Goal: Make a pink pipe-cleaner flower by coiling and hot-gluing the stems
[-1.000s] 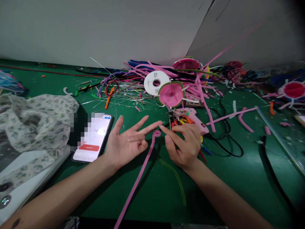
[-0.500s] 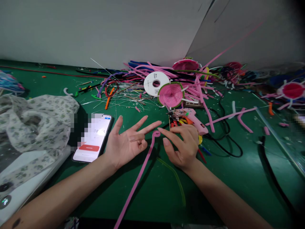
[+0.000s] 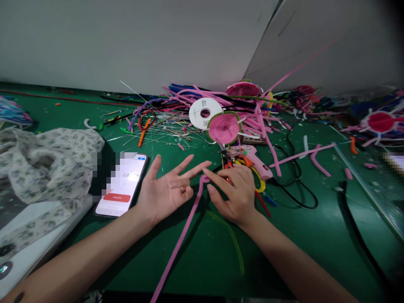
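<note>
1. So the pink strip (image 3: 183,233) is running up from the bottom edge to between the two hands, and its top end is curling into a little loop right by the fingertips.
2. Left hand (image 3: 166,189) is lying palm up, pretty open, thumb and two fingers spreading out and the other two bending in. It isn't gripping anything.
3. Right hand (image 3: 235,191) is half curling, index finger pointing at the loop and a left fingertip. Can't tell if it's actually pinching the strip.
4. A thin green strip (image 3: 233,237) is sitting on the green table (image 3: 202,269), just right of the pink one.
5. A phone (image 3: 121,185) is glowing beside the left hand, with a flowery cloth (image 3: 75,155) bunching up past it.
6. Behind the right hand, a pink glue gun (image 3: 261,166) is lying near a pink disc (image 3: 224,127), which is partly covering a white spool (image 3: 197,115).
</note>
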The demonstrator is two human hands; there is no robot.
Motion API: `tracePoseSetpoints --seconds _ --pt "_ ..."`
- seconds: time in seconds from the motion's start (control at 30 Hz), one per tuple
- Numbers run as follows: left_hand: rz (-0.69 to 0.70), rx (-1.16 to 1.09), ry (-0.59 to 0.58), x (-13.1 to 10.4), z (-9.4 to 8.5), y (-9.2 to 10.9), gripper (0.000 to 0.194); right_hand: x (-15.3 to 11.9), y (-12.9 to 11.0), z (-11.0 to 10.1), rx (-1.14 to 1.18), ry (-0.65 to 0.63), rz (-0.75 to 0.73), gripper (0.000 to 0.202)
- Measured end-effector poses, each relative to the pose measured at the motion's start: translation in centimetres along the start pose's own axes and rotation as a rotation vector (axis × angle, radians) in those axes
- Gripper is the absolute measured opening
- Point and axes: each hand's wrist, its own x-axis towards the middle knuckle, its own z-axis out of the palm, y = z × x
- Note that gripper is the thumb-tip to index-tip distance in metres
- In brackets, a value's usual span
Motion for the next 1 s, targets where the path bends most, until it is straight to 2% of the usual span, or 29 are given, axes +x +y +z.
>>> tracePoseSetpoints --seconds 0.13,0.27,0.5,0.7,1.0 --pt "-0.005 0.017 -0.014 0.02 -0.07 0.0 0.064 0.17 0.1 -0.1 0.004 0.054 0.002 0.041" --pt "-0.008 0.092 -0.001 0.07 -0.13 0.08 0.065 0.19 -0.05 0.03 -0.019 -0.01 -0.012 0.037" --pt "-0.01 0.252 -0.003 0.2 -0.06 0.18 0.069 0.13 -0.01 0.18 -0.049 -0.029 -0.022 0.032" --pt "0.004 0.272 0.005 0.28 -0.19 0.3 0.068 0.34 0.1 0.1 -0.083 -0.005 0.012 0.027" --pt "-0.016 0.23 -0.04 0.38 -0.43 0.34 0.068 0.33 0.13 0.31 -0.085 -0.061 0.066 0.031"
